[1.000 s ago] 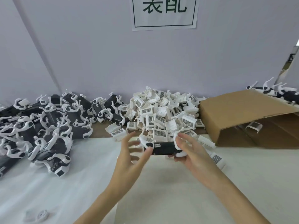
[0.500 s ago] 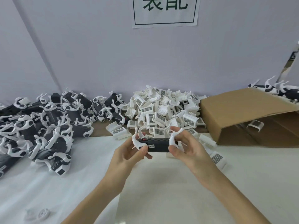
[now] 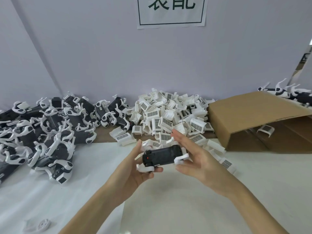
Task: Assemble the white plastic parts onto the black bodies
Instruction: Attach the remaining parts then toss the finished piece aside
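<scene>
A black body (image 3: 160, 156) with white plastic arms at both ends lies level between my two hands above the white table. My left hand (image 3: 133, 168) holds its left end, thumb up behind it and fingers curled under the white arm. My right hand (image 3: 194, 157) cups the right end, fingers fairly straight, with a white arm (image 3: 181, 158) against its palm. Behind lies a heap of white plastic parts (image 3: 168, 119) with barcode labels. A heap of black bodies with white arms (image 3: 47, 130) fills the left side.
An open cardboard box (image 3: 256, 119) lies on its side at the right, one white part (image 3: 265, 130) inside. More black bodies (image 3: 293, 93) sit behind it. A small white round part (image 3: 43, 225) lies near the front left. A paper sign (image 3: 172, 10) hangs on the wall.
The body has been turned and lowered slightly toward me. My right fingers have straightened from a pinch on its right end; the left hand now holds it from below.
</scene>
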### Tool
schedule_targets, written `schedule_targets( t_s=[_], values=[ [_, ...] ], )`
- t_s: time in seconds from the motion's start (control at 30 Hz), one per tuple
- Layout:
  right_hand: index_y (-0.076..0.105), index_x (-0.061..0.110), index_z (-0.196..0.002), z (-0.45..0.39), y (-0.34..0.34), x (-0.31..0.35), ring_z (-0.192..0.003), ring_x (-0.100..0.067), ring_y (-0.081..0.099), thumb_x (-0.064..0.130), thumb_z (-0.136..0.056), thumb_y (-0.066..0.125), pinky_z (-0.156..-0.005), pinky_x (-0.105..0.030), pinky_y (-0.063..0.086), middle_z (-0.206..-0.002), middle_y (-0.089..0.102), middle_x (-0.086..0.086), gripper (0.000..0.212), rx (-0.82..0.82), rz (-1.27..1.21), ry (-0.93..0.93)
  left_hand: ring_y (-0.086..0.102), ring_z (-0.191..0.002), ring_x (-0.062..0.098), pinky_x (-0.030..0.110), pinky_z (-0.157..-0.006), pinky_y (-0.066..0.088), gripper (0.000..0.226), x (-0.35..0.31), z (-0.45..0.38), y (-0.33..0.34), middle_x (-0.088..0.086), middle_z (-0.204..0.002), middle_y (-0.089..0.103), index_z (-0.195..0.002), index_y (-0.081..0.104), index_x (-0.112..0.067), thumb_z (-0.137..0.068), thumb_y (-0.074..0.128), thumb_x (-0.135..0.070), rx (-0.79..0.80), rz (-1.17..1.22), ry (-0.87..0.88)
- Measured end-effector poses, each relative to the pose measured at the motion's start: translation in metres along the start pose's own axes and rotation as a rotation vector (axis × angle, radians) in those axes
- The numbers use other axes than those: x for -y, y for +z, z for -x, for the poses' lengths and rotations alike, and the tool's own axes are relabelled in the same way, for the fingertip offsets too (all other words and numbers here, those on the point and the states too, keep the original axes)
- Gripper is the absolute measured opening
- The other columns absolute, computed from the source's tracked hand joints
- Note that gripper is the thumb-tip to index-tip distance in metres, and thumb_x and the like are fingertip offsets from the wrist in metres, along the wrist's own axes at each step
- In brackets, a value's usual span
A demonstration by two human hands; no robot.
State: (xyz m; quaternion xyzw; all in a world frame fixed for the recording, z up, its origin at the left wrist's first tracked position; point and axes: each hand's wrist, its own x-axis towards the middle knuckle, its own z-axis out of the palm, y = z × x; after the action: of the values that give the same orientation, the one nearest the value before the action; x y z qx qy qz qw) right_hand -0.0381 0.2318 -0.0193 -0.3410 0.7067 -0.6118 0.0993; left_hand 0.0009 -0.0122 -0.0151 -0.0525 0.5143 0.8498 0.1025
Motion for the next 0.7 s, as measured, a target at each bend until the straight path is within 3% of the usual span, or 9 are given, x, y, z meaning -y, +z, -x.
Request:
schedule_targets(
  t_s=[0.1, 0.17, 0.2, 0.27, 0.33, 0.4, 0.5, 0.63, 0.7],
  values=[
    [0.046, 0.038, -0.156, -0.002, 0.010, -0.001, -0.151, 0.001, 0.034, 0.002, -0.088, 0.057, -0.119, -0.035, 0.036, -0.162, 0.041, 0.022, 0.078, -0.060, -0.434, 0.086, 0.068, -0.084, 0.038, 0.035, -0.069, 0.053, 0.034, -0.001, 0.000, -0.005, 0.017, -0.110, 0.073, -0.111, 0.083, -0.012, -0.086, 0.076, -0.035, 0.003, 0.023, 0.035],
    [0.055, 0.028, -0.150, -0.007, 0.016, -0.001, -0.145, -0.008, 0.047, 0.021, -0.093, 0.063, -0.115, -0.037, 0.041, -0.157, 0.052, 0.011, 0.058, -0.170, -0.689, 0.169, 0.064, -0.087, 0.039, 0.038, -0.073, 0.048, 0.034, 0.001, -0.001, -0.007, 0.023, -0.114, 0.070, -0.108, 0.081, -0.013, -0.081, 0.068, -0.027, 0.025, 0.001, 0.093],
    [0.058, 0.024, -0.147, -0.009, 0.019, 0.000, -0.137, -0.012, 0.056, 0.035, -0.097, 0.061, -0.108, -0.034, 0.048, -0.151, 0.059, 0.005, 0.051, -0.210, -0.699, 0.216, 0.063, -0.088, 0.038, 0.037, -0.073, 0.049, 0.033, 0.004, -0.002, -0.008, 0.025, -0.115, 0.068, -0.109, 0.078, -0.011, -0.081, 0.064, -0.024, 0.042, -0.016, 0.138],
    [0.064, 0.013, -0.138, -0.010, 0.025, -0.002, -0.114, -0.023, 0.067, 0.052, -0.097, 0.057, -0.099, -0.035, 0.055, -0.131, 0.070, -0.009, 0.057, -0.252, -0.572, 0.277, 0.061, -0.090, 0.034, 0.033, -0.074, 0.052, 0.033, 0.009, -0.003, -0.007, 0.025, -0.116, 0.065, -0.111, 0.068, -0.008, -0.081, 0.061, -0.018, 0.087, -0.089, 0.255],
    [0.067, 0.003, -0.126, -0.010, 0.029, -0.003, -0.102, -0.031, 0.071, 0.052, -0.092, 0.063, -0.094, -0.041, 0.059, -0.114, 0.071, -0.019, 0.060, -0.309, -0.478, 0.287, 0.057, -0.093, 0.032, 0.034, -0.079, 0.051, 0.039, 0.012, -0.002, -0.008, 0.025, -0.119, 0.061, -0.114, 0.063, -0.007, -0.077, 0.064, -0.020, 0.110, -0.189, 0.366],
    [0.067, -0.004, -0.120, -0.010, 0.030, -0.001, -0.097, -0.034, 0.072, 0.044, -0.092, 0.073, -0.084, -0.038, 0.061, -0.106, 0.070, -0.026, 0.056, -0.321, -0.523, 0.276, 0.057, -0.097, 0.035, 0.044, -0.088, 0.048, 0.043, 0.013, 0.000, -0.011, 0.021, -0.126, 0.061, -0.118, 0.063, -0.009, -0.079, 0.063, -0.026, 0.094, -0.341, 0.456],
    [0.067, -0.004, -0.122, -0.011, 0.031, -0.002, -0.102, -0.036, 0.072, 0.033, -0.093, 0.069, -0.084, -0.038, 0.061, -0.113, 0.071, -0.032, 0.047, -0.327, -0.567, 0.281, 0.063, -0.108, 0.036, 0.059, -0.097, 0.047, 0.034, 0.016, 0.002, -0.010, 0.004, -0.130, 0.066, -0.118, 0.064, -0.016, -0.092, 0.063, -0.038, 0.037, -0.540, 0.538],
    [0.071, 0.009, -0.118, -0.012, 0.034, -0.005, -0.118, -0.042, 0.066, 0.027, -0.096, 0.064, -0.088, -0.041, 0.061, -0.120, 0.069, -0.028, 0.030, -0.383, -0.576, 0.253, 0.074, -0.110, 0.023, 0.037, -0.098, 0.053, 0.053, 0.017, 0.003, -0.004, -0.005, -0.129, 0.072, -0.137, 0.054, -0.040, -0.090, 0.066, -0.061, -0.056, -0.565, 0.486],
    [0.073, 0.019, -0.114, -0.012, 0.034, -0.003, -0.119, -0.039, 0.066, 0.035, -0.088, 0.070, -0.087, -0.040, 0.060, -0.117, 0.071, -0.022, 0.031, -0.405, -0.544, 0.229, 0.076, -0.110, 0.022, 0.043, -0.105, 0.050, 0.057, 0.016, 0.001, -0.004, -0.002, -0.123, 0.076, -0.135, 0.058, -0.046, -0.083, 0.070, -0.067, -0.054, -0.523, 0.379]
  ],
)
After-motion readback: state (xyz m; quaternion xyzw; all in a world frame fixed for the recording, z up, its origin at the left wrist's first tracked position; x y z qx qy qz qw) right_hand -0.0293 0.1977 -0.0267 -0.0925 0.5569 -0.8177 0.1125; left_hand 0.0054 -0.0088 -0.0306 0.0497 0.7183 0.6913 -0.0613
